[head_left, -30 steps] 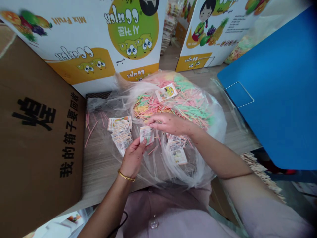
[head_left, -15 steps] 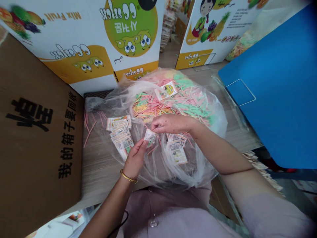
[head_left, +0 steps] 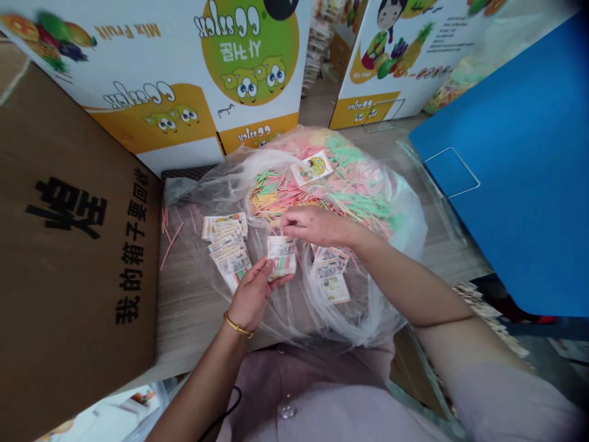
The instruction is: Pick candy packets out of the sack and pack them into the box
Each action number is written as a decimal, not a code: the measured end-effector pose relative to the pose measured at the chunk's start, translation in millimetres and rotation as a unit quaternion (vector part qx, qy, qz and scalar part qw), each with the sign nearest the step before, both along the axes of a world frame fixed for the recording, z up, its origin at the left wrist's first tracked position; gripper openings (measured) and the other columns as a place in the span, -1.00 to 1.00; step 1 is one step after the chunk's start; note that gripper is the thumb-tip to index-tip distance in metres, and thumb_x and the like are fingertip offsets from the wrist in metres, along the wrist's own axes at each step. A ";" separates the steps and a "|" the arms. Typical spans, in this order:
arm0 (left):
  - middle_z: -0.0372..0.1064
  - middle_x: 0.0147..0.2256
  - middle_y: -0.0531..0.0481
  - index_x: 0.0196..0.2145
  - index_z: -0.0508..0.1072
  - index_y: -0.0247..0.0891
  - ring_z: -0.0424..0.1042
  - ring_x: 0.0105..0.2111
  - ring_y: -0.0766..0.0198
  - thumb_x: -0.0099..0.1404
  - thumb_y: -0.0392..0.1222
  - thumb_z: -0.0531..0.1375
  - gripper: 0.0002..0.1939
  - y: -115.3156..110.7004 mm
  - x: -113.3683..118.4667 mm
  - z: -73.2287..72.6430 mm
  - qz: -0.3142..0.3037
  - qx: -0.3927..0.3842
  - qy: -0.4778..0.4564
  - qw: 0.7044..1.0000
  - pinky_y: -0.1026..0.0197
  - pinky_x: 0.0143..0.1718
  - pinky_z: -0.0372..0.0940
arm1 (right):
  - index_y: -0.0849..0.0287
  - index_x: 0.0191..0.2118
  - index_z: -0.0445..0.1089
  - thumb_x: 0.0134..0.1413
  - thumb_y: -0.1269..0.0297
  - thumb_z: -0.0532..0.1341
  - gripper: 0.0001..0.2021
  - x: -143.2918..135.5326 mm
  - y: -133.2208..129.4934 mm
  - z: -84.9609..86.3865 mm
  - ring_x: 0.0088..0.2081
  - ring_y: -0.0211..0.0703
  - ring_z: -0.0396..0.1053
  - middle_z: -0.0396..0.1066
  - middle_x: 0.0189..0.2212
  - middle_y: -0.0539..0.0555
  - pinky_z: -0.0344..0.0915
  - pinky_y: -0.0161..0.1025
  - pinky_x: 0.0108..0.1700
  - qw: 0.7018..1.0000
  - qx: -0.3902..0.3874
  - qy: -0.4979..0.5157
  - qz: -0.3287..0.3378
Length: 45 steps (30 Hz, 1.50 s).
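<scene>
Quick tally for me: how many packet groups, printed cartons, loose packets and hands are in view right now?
Hands: 2, the left hand holding a small packet, the right hand at its top edge.
Packet stacks on the plastic: 2, the left stack and the right stack.
Loose packet on the stick pile: 1.
Printed cartons behind: 2.
Total: 8.

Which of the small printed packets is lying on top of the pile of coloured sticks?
The single packet at the far side, showing a yellow cartoon picture. The other packets lie on the clear plastic near the hands, not on the sticks.
</scene>
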<state>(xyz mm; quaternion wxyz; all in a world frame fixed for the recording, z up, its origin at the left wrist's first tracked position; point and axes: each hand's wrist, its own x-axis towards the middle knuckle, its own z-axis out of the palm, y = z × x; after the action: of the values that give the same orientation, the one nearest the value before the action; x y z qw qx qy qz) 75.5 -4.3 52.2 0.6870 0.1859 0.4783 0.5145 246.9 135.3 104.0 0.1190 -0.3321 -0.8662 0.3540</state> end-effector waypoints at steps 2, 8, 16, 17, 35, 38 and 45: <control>0.58 -0.16 -0.07 -0.27 0.58 -0.24 0.54 -0.14 0.13 0.10 -0.02 0.43 -0.70 0.2 -2.4 0.0 -0.007 0.003 -0.005 1.000 -0.04 0.01 0.46 | 0.18 -0.23 0.45 0.32 0.24 0.09 -0.78 3.1 4.4 4.3 -0.19 -0.12 0.37 0.47 -0.22 0.10 0.22 -0.20 -0.09 0.994 0.054 0.043 -0.088; 0.56 -0.11 -0.03 -0.13 0.54 -0.23 0.52 -0.17 0.20 0.09 -0.05 0.44 -0.60 -5.2 -3.6 -6.5 -0.013 0.029 0.077 0.997 0.09 -0.08 0.46 | 0.12 0.14 0.34 0.35 0.10 0.12 -0.65 6.9 1.2 16.7 0.02 -0.07 0.36 0.36 0.11 0.18 0.26 -0.12 0.05 0.964 0.083 0.136 -0.214; 0.44 -0.02 -0.16 0.01 0.44 -0.20 0.44 -0.03 0.08 0.32 0.00 0.25 -0.63 -51.2 -39.6 -17.6 0.053 0.165 0.517 0.838 -0.04 0.06 0.33 | 0.22 -0.21 0.46 0.34 0.26 0.14 -0.81 -43.4 -47.0 -9.4 -0.29 -0.21 0.35 0.50 -0.31 0.05 0.05 -0.30 -0.30 0.995 -0.019 -0.081 0.062; 0.42 -0.02 -0.18 0.00 0.42 -0.21 0.41 0.02 0.05 0.32 -0.01 0.25 -0.64 -57.5 -47.9 -20.4 0.085 0.181 0.592 0.780 -0.08 0.10 0.29 | 0.21 -0.20 0.46 0.35 0.26 0.13 -0.81 -52.2 -48.2 -13.8 -0.28 -0.20 0.36 0.51 -0.28 0.06 0.03 -0.29 -0.30 0.993 -0.001 -0.092 0.069; 0.46 -0.07 -0.26 -0.02 0.40 -0.31 0.38 -0.03 -0.13 0.31 0.08 0.22 -0.56 -34.0 -74.3 -43.3 0.007 0.050 0.789 0.612 -0.11 0.01 0.22 | 0.20 -0.11 0.41 0.35 -0.10 0.09 -0.57 -84.5 -46.2 -22.2 -0.28 -0.11 0.47 0.51 -0.30 0.11 0.24 -0.24 -0.23 0.989 -0.070 -0.115 -0.057; 0.48 -0.07 -0.25 -0.02 0.40 -0.31 0.38 -0.01 -0.13 0.32 0.06 0.21 -0.58 -31.2 -73.3 -41.2 0.005 0.033 0.783 0.621 -0.11 0.01 0.22 | 0.20 0.12 0.27 0.33 -0.13 0.08 -0.50 -86.3 -52.6 -25.8 -0.41 -0.21 0.46 0.51 -0.27 0.06 0.28 -0.28 -0.30 0.976 -0.207 -0.039 -0.047; 0.48 -0.06 -0.30 0.24 0.24 -0.41 0.39 -0.01 -0.15 0.32 0.17 0.16 -0.28 -34.2 -71.6 -38.4 0.015 0.039 0.777 0.628 -0.14 0.04 0.20 | 0.20 0.11 0.28 0.23 -0.03 0.21 -0.52 -96.6 -58.0 -47.8 -0.13 0.07 0.53 0.55 -0.16 0.18 0.35 -0.14 -0.15 0.982 -0.088 -0.132 -0.099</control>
<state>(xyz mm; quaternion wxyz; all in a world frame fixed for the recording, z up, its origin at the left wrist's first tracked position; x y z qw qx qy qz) 3.9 -38.5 13.8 0.0449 0.5357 0.8172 0.2078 150.2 77.4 56.2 0.0086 -0.4690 -0.8025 0.3687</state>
